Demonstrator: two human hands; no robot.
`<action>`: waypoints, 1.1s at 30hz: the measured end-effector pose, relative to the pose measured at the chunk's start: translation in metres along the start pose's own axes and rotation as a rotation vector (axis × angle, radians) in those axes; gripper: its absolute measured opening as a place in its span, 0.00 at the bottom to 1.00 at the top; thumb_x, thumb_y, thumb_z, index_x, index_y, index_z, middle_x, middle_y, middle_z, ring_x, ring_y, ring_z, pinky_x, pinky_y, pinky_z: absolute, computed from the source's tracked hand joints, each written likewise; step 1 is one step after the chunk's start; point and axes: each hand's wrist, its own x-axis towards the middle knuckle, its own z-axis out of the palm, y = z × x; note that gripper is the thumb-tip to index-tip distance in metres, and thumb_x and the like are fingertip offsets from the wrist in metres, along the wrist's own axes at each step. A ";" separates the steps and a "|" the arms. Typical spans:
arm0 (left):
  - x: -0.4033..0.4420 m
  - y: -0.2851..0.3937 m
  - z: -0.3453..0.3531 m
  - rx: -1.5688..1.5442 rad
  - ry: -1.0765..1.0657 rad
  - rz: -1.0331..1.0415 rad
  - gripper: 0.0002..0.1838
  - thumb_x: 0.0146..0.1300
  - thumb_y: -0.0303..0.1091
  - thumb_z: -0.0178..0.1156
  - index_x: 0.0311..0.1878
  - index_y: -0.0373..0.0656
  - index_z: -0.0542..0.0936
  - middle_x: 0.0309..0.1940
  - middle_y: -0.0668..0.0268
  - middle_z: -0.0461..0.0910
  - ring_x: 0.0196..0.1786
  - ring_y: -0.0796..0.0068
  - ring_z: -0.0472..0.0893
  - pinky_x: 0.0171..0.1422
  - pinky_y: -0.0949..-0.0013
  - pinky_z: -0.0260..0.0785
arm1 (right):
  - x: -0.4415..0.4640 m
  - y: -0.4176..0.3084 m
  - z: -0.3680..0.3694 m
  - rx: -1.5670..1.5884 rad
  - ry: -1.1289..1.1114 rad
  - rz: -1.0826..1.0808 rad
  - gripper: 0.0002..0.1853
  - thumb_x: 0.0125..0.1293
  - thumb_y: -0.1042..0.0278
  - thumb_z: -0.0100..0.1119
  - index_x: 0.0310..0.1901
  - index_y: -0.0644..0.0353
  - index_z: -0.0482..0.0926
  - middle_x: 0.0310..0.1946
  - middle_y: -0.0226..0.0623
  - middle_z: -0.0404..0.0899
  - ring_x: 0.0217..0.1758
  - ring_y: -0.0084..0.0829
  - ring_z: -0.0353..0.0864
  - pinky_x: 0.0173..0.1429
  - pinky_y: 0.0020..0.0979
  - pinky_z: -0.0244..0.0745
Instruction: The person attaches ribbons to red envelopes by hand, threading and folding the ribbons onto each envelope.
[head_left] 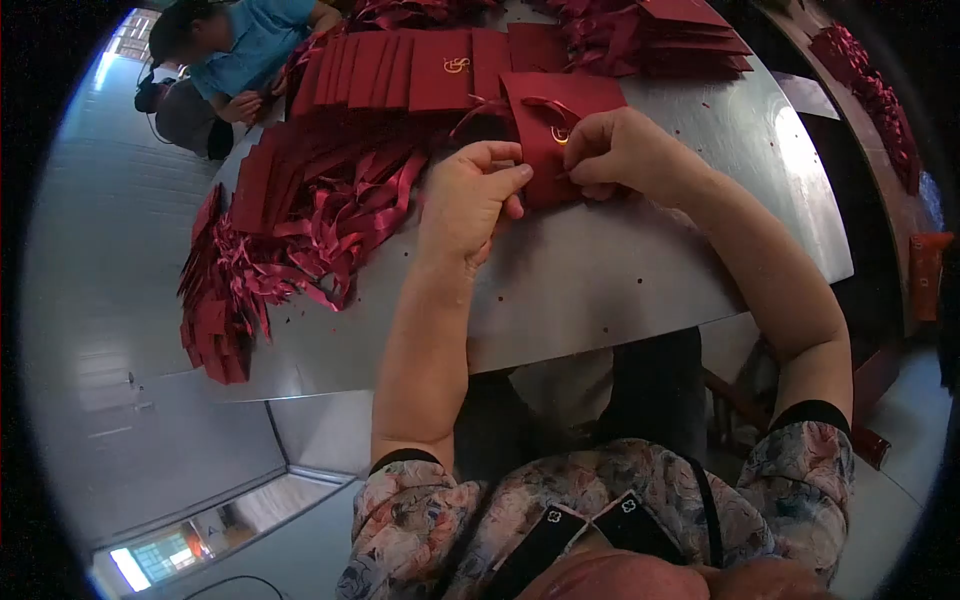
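A dark red paper gift bag (543,165) with a gold logo is held up over the near part of the table. My left hand (470,200) pinches its left edge between thumb and fingers. At the other side, my right hand (640,155) has thumb and fingertips pressed together against the bag's front, beside the logo. What those fingertips pinch is too small to make out. A red ribbon handle (548,103) loops across the upper front of the bag. The bag's right part is hidden behind my right hand.
Red bags (385,75) stand in a row behind my hands. Bags with loose ribbons (330,225) are heaped on the left of the metal table (560,290). More bags (695,40) are stacked at back right. A person in a blue shirt (255,45) sits at far left.
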 end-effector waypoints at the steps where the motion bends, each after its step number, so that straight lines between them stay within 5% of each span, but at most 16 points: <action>1: -0.002 0.001 0.002 0.016 0.006 0.036 0.12 0.60 0.23 0.64 0.48 0.36 0.78 0.25 0.72 0.77 0.19 0.86 0.72 0.20 0.82 0.59 | -0.002 -0.002 -0.001 0.006 0.008 0.003 0.05 0.59 0.75 0.63 0.36 0.64 0.80 0.27 0.31 0.80 0.28 0.20 0.79 0.33 0.22 0.74; 16: 0.002 0.006 -0.011 -0.356 -0.146 0.005 0.13 0.61 0.19 0.61 0.49 0.38 0.76 0.28 0.71 0.76 0.17 0.89 0.65 0.19 0.83 0.55 | -0.009 -0.019 -0.007 -0.033 0.077 -0.027 0.07 0.58 0.72 0.68 0.36 0.65 0.81 0.26 0.33 0.82 0.26 0.22 0.81 0.28 0.23 0.77; 25: 0.009 0.002 -0.014 -0.306 -0.281 -0.057 0.12 0.64 0.22 0.60 0.50 0.41 0.75 0.31 0.75 0.77 0.19 0.90 0.66 0.22 0.83 0.56 | -0.008 -0.017 -0.004 -0.082 0.030 -0.046 0.04 0.61 0.73 0.67 0.35 0.63 0.82 0.25 0.28 0.80 0.26 0.18 0.78 0.31 0.21 0.74; 33: 0.012 -0.011 -0.010 -0.395 -0.149 -0.091 0.09 0.63 0.23 0.62 0.44 0.46 0.76 0.30 0.76 0.76 0.21 0.90 0.66 0.23 0.83 0.54 | -0.004 -0.009 -0.001 -0.095 0.014 -0.065 0.05 0.61 0.73 0.66 0.35 0.64 0.81 0.26 0.28 0.80 0.28 0.18 0.79 0.33 0.21 0.75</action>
